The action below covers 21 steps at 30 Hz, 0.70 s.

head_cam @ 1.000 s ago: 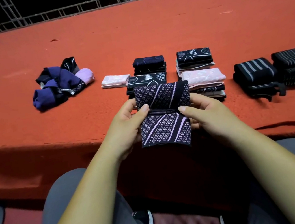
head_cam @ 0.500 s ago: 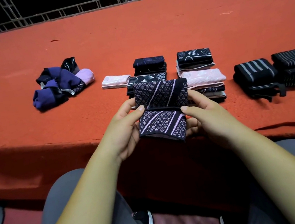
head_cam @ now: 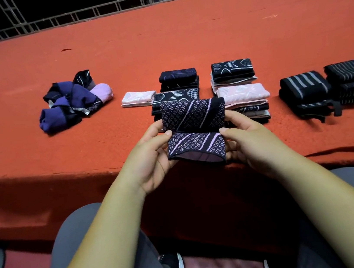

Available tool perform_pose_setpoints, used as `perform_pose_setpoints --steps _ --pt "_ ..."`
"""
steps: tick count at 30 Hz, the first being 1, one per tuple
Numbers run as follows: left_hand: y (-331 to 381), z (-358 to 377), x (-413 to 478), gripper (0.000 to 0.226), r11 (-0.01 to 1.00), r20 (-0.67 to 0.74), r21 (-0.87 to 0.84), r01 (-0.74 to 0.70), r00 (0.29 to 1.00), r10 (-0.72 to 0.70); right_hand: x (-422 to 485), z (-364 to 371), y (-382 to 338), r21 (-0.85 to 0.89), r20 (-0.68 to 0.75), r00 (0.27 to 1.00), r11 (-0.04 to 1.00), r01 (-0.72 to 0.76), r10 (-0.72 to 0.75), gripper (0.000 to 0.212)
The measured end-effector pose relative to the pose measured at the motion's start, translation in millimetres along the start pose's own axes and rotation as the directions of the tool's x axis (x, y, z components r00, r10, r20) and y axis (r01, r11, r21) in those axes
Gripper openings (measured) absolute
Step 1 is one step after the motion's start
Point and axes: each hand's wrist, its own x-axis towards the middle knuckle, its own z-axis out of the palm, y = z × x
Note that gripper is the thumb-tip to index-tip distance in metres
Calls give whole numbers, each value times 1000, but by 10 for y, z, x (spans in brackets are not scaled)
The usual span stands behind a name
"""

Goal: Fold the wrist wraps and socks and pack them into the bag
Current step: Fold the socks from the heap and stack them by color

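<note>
Loose socks (head_cam: 74, 103): well left of the fingers (head_cam: 161, 139), heaped unfolded on the table (head_cam: 181, 42).
Left hand (head_cam: 150, 158): thumb over, fingers under, pinching the left edge to hold the crease.
Patterned sock (head_cam: 194, 129): between both hands, half folded, probably off the table.
Right hand (head_cam: 249, 144): mirrors it, clamped on the other edge.
Folded stacks (head_cam: 240, 93): just beyond the fingers.
Wrist wraps (head_cam: 304, 91): well right.

Left hand (head_cam: 152, 160), right hand (head_cam: 250, 146) level, palms facing; thumbs, fingers (head_cam: 236, 117) pinching folded sock (head_cam: 192, 118).
</note>
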Motion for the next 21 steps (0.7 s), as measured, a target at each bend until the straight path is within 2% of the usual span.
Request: perform_pose_setpoints --steps 6,10,12,17,19,21 --pt "-3 2 14 41 998 -22 -38 42 999 -43 47 -37 35 14 -31 1000 1000 6 -6 42" --pt "-2 -44 57 19 979 -30 -169 114 992 -121 63 -56 22 55 -64 998 998 3 0 45" --pt "6 -45 66 11 979 -83 -173 105 989 -121 64 -79 11 94 -58 998 996 10 -5 41" --pt "5 7 -32 29 997 -47 63 44 998 -42 20 -92 8 -1 -36 995 996 89 -89 24" --pt "-26 -15 -65 36 979 8 200 29 999 -31 9 -88 42 -58 -43 990 989 134 -136 29" --pt "-54 -33 -73 41 964 37 266 -5 999 -5 3 -94 65 -179 -43 977 964 197 -208 39"
